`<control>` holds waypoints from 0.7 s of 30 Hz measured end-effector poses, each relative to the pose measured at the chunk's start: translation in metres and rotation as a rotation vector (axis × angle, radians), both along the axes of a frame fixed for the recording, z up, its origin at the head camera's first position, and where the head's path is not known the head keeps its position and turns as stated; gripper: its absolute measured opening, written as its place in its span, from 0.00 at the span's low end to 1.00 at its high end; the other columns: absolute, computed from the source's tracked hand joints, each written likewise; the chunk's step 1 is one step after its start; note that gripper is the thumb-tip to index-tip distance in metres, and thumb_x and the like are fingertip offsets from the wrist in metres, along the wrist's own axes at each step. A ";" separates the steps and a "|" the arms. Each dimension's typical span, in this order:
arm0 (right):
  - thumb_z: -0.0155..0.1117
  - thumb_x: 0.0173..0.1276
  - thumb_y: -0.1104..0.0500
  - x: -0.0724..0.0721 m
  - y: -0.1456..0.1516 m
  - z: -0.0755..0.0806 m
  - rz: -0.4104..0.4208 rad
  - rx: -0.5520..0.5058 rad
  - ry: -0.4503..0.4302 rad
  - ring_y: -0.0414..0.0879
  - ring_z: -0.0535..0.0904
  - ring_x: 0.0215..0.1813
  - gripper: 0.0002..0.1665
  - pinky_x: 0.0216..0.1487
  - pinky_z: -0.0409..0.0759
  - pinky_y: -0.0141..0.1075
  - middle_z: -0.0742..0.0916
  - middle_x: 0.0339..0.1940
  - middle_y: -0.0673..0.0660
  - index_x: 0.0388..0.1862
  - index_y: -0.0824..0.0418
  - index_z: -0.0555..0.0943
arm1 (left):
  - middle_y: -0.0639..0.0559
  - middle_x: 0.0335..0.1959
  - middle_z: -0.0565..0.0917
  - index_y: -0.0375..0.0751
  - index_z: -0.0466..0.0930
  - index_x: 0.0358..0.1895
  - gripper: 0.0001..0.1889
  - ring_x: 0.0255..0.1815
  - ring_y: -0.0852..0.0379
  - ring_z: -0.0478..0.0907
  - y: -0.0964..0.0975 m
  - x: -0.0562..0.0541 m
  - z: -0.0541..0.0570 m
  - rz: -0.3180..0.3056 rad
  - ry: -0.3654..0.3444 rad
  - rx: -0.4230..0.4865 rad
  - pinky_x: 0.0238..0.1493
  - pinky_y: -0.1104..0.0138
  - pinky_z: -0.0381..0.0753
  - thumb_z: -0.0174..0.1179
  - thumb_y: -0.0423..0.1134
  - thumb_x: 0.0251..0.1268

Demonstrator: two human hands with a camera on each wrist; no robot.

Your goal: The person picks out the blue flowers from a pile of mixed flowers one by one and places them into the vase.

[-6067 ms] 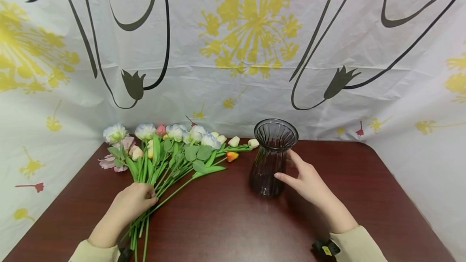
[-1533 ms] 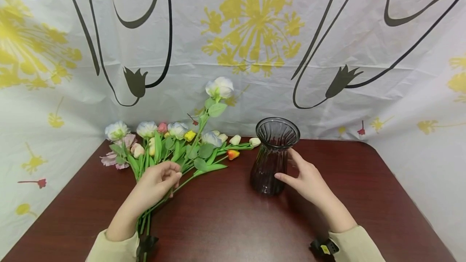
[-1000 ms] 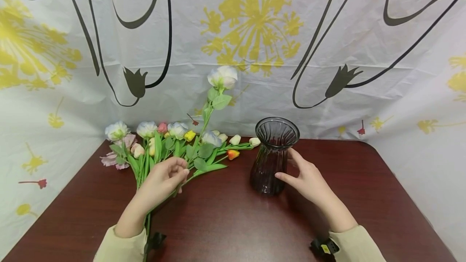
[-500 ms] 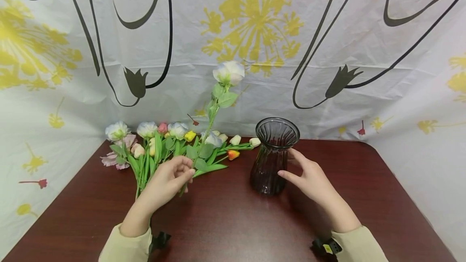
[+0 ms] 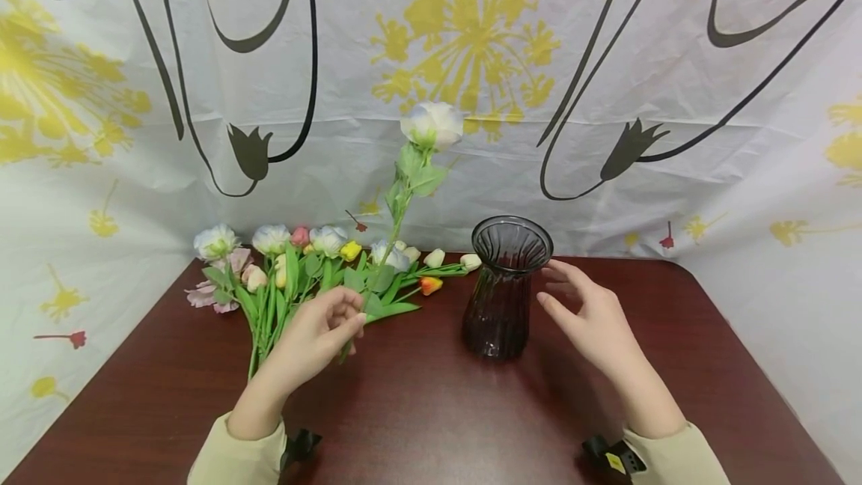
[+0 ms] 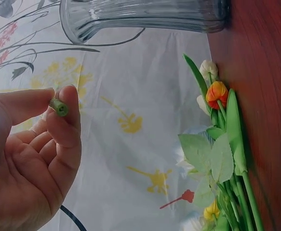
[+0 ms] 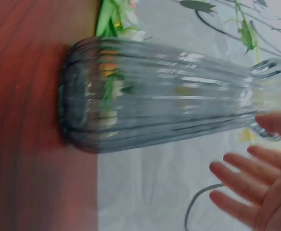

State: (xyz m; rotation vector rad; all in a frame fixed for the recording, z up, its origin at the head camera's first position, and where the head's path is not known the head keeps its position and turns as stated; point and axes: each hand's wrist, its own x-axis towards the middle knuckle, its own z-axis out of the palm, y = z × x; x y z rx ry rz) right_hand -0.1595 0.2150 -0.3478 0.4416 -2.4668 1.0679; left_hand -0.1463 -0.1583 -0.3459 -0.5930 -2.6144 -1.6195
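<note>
My left hand pinched the flower over the worktop. My right hand, fingers loose, was beside the vase, toward the far edge. A bump might have tipped the vase; a weak pinch might have dropped the flower.

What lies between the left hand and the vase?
In the head view, a green leaf extends partway from beside the left hand, with an orange tulip behind its tip; from there to the vase, only bare tabletop shows.
</note>
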 end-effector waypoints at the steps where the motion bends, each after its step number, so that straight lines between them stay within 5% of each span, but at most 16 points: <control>1: 0.64 0.66 0.63 0.002 -0.001 0.003 -0.031 -0.014 0.004 0.52 0.83 0.48 0.25 0.47 0.78 0.34 0.84 0.51 0.59 0.62 0.61 0.74 | 0.48 0.26 0.79 0.35 0.75 0.42 0.03 0.20 0.49 0.78 0.001 0.000 0.000 0.000 0.004 0.001 0.16 0.57 0.76 0.57 0.30 0.68; 4: 0.62 0.68 0.62 0.010 -0.003 0.012 -0.136 -0.066 0.004 0.41 0.82 0.43 0.21 0.42 0.74 0.23 0.86 0.47 0.57 0.60 0.60 0.76 | 0.48 0.26 0.79 0.35 0.75 0.42 0.03 0.20 0.49 0.78 0.004 0.002 0.002 -0.001 0.012 0.007 0.18 0.59 0.77 0.57 0.29 0.68; 9: 0.60 0.68 0.61 0.019 -0.005 0.024 -0.232 -0.125 0.018 0.28 0.79 0.40 0.19 0.41 0.72 0.22 0.86 0.44 0.56 0.57 0.60 0.78 | 0.50 0.25 0.79 0.36 0.75 0.41 0.04 0.20 0.51 0.78 0.008 0.004 0.005 -0.005 0.053 0.003 0.19 0.63 0.77 0.58 0.28 0.66; 21: 0.65 0.66 0.62 0.035 -0.024 0.042 -0.264 -0.305 0.108 0.34 0.82 0.34 0.13 0.33 0.75 0.22 0.87 0.35 0.52 0.50 0.56 0.84 | 0.55 0.24 0.79 0.40 0.77 0.42 0.05 0.19 0.55 0.77 0.015 0.008 0.008 0.004 0.133 -0.051 0.19 0.65 0.75 0.61 0.30 0.65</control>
